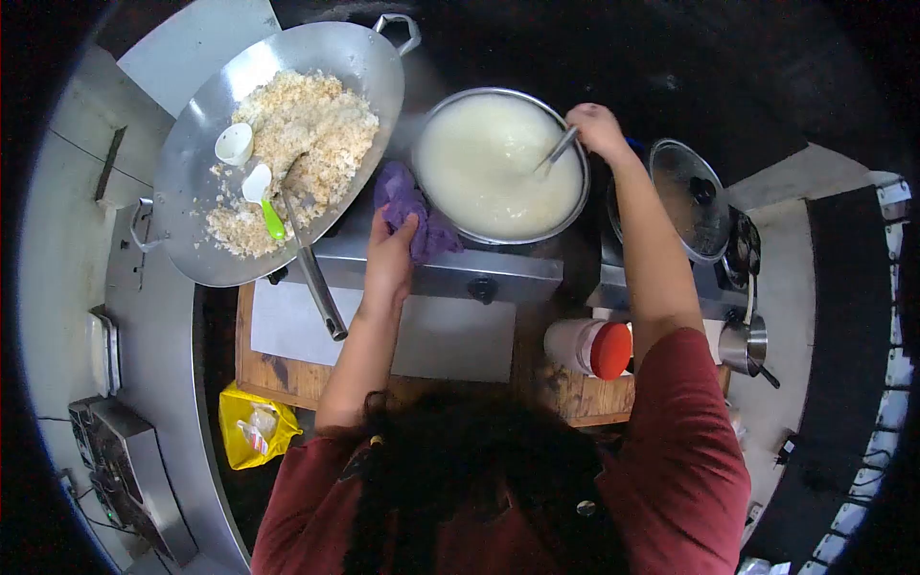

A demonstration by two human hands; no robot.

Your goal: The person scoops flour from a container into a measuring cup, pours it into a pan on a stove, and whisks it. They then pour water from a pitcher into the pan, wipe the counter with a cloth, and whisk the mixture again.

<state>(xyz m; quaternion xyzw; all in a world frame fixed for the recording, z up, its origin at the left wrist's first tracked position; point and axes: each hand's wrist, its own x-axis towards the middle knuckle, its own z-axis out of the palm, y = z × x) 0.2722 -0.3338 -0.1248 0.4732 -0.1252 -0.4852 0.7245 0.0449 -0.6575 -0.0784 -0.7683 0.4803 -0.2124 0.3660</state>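
Note:
A wide metal pot (582,206) full of a cloudy, whitish liquid sits on the stove in the middle of the head view. Above its right rim, my right hand (596,129) is closed around a metal-handled utensil (560,151), whose lower end is hidden in the liquid. My left hand (391,241) grips a bunched purple cloth (419,218) at the pot's lower left side. To the left stands a large wok (196,158) holding cooked rice (316,125). A long-handled metal utensil (319,287), a green-and-white spoon (265,206) and a small white cup (235,144) rest in it.
A glass-lidded pan (685,206) is right of my right forearm. A red-lidded jar (585,347) stands on the wooden table (565,395), with a small metal pot (743,345) farther right. A yellow bag (251,446) lies low on the left. The stove's front panel (517,273) has a knob.

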